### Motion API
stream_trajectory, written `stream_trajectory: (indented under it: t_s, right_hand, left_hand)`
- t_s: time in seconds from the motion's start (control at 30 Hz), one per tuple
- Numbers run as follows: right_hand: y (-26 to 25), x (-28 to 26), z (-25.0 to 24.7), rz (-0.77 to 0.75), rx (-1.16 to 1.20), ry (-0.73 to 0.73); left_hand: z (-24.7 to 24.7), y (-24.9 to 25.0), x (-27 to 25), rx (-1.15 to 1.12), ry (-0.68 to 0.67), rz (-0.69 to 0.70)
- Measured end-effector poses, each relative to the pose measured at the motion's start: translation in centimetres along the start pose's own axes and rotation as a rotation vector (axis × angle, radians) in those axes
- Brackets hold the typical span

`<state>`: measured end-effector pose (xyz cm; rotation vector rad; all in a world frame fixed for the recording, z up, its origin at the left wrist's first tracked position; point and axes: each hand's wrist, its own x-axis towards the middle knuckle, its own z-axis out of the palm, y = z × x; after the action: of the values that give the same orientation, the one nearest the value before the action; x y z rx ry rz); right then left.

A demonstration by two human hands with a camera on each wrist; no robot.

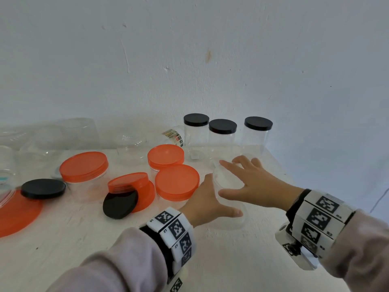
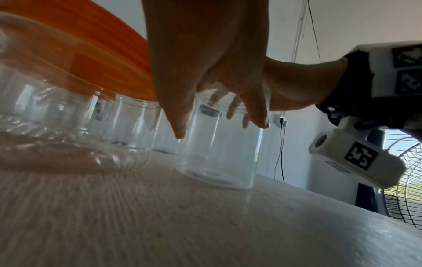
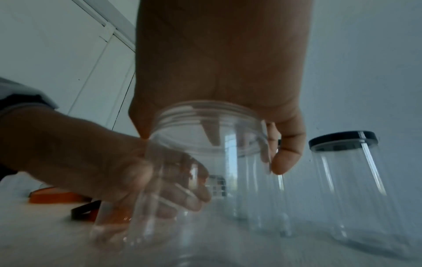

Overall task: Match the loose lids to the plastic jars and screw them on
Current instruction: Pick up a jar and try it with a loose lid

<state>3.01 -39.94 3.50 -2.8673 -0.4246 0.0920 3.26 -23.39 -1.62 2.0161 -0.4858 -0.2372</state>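
A clear lidless jar (image 1: pixel 231 222) stands upright on the white table (image 1: pixel 105 239), right of centre. My left hand (image 1: pixel 210 199) wraps its body from the left, thumb in front; the fingers (image 3: pixel 182 191) show through the plastic in the right wrist view. My right hand (image 1: pixel 248 180) lies over the jar's threaded mouth (image 3: pixel 205 115), thumb and fingers down around the rim. Loose lids lie to the left: a flat black lid (image 1: pixel 43 188), a black lid (image 1: pixel 120 204) leaning on loose orange lids (image 1: pixel 130 182), and a big orange lid (image 1: pixel 16 213).
Three tall jars with black lids (image 1: pixel 222 125) stand at the back by the wall. Three squat jars with orange lids (image 1: pixel 177 182) stand left of my hands. Open clear jars (image 1: pixel 132 148) crowd the back left. The table's right edge (image 1: pixel 294 182) is close to my right wrist.
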Motion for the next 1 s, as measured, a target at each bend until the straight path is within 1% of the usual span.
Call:
stream_trajectory:
  t_s: [0.1,0.3,0.37,0.47,0.53,0.63,0.8,1.0]
  right_hand:
    - [-0.4,-0.5,0.6,0.031,0.025,0.021]
    - [-1.6,-2.0,-0.6,0.036,0.107,-0.102]
    - [-2.1,-2.6,-0.9,0.015,0.151,-0.132]
    - [-3.5,-3.2,-1.9,-0.005,0.198,-0.162]
    - [-4.9,-3.1,-2.5,0.000,0.229,-0.155]
    - [-7.3,-2.1,-3.1,-0.047,0.269,-0.071]
    - [-12.4,1.1,-3.5,-0.109,0.354,0.064]
    - [-18.8,7.0,-2.0,-0.126,0.394,0.094]
  left_hand:
    - [-0.3,0.2,-0.2,0.019,-0.025,0.011]
    - [-1.3,0.2,-2.1,0.036,-0.086,0.037]
    - [-2.0,0.3,-3.1,0.007,-0.131,0.046]
    - [-4.0,0.0,-5.3,-0.005,-0.252,0.067]
    - [-5.7,-0.7,-7.0,0.023,-0.318,0.036]
    - [-8.9,-2.0,-9.5,0.017,-0.376,0.009]
    - [-15.2,-4.1,-13.8,-0.002,-0.314,-0.049]
    - [-22.2,-6.8,-18.0,0.027,-0.136,-0.105]
